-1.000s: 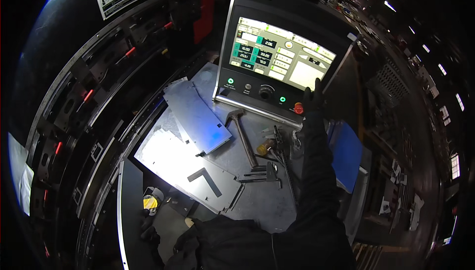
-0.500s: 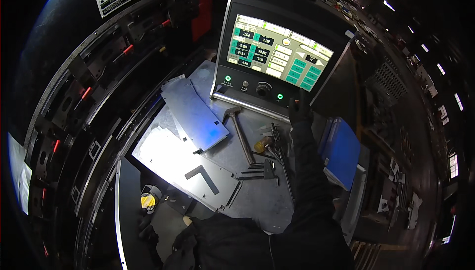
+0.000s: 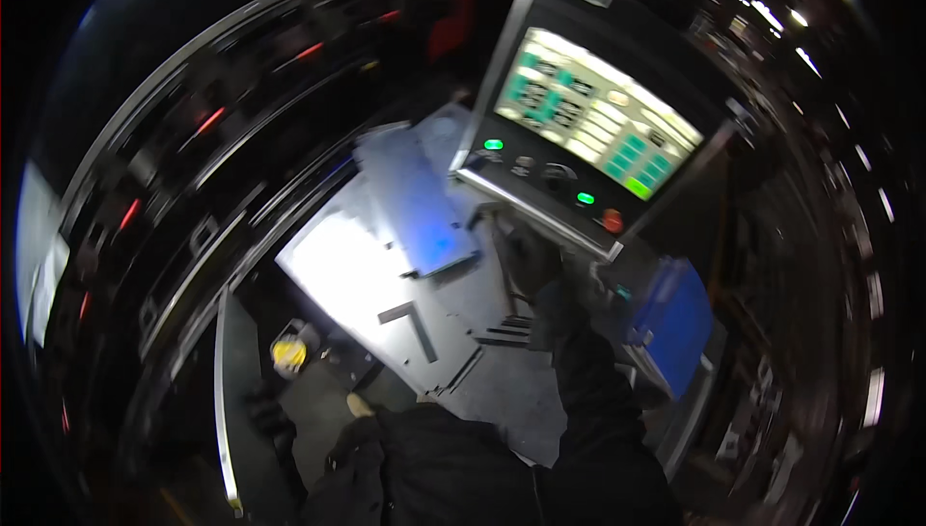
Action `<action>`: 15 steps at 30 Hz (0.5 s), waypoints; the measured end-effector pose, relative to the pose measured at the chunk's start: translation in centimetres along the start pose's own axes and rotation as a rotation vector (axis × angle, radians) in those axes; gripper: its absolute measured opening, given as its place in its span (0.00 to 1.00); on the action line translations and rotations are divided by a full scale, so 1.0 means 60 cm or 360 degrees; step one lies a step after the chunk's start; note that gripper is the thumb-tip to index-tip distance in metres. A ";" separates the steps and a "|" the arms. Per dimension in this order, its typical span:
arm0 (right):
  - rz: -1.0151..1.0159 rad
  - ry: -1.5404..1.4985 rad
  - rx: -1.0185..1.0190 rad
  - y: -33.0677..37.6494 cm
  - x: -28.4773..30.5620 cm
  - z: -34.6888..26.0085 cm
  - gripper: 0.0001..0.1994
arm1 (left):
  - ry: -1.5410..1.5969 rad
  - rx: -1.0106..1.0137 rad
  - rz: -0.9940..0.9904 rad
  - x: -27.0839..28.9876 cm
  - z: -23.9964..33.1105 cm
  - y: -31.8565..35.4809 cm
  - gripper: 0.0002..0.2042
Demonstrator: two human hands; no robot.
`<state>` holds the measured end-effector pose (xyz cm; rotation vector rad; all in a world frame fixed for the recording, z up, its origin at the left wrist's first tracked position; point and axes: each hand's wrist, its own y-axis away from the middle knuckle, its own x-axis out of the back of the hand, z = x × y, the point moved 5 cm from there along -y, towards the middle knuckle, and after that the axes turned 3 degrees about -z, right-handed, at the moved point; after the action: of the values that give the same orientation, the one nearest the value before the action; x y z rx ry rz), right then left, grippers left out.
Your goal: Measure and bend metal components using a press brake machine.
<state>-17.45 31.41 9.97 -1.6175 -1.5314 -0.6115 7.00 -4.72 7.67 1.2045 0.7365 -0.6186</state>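
Observation:
My right hand [image 3: 529, 258], in a dark glove, reaches over the metal worktop below the control panel [image 3: 550, 164]. It is over the hammer [image 3: 494, 213], whose head shows just beyond the fingers. Blur and dark cloth hide whether the fingers grip it. My left hand [image 3: 270, 415], also dark-gloved, is low on the left beside an upright dark panel [image 3: 234, 362]; its finger pose is lost in shadow. Left of the right hand lie a bluish sheet-metal plate [image 3: 420, 208] and a brightly lit flat sheet [image 3: 342, 261] with a dark L-shaped mark or piece [image 3: 413, 328].
Hex keys [image 3: 506, 331] lie near my right forearm. A blue folder-like object [image 3: 670, 323] stands to the right. A yellow-faced rounded object [image 3: 288, 353] sits near my left hand. Long machine rails with red marks [image 3: 210, 121] run along the left. A red knob [image 3: 612, 221] is on the control panel.
My right hand has come down and left from the screen's lower corner to the hammer. The view has shifted, and a lower-right screen button now shows brighter green.

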 end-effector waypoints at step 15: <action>-0.2256 -0.1996 -0.0278 0.244 -0.263 -0.366 0.20 | 0.0113 -0.0844 -0.0295 0.053 0.056 -0.027 0.13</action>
<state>-1.59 5.35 6.29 -0.6387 -3.6500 -0.3393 8.35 -8.50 4.83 0.6758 1.0053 -0.4902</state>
